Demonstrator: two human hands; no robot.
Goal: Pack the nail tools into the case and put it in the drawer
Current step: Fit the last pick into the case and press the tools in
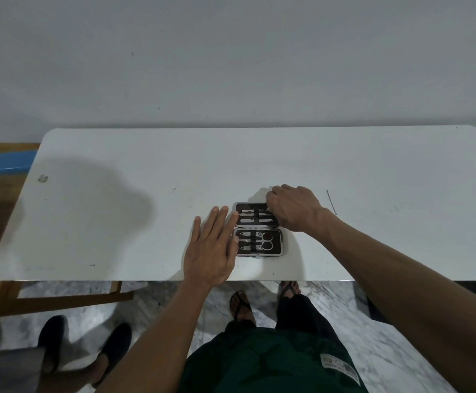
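One open dark case in the frame's middle holds about five shiny metal tools. The left hand lies flat, fingers apart; I cannot tell how the right hand's fingers sit.

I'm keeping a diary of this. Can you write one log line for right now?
case: open on table | left hand: flat beside case | right hand: at far half | thin tool: still out

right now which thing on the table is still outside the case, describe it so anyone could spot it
On the long white table, look past the open dark rectangular nail tool case and the right hand at its far half. Right of that hand a thin grey metal stick lies alone on the bare top. Unlike the strapped-in tools, it is loose and needle-slim.
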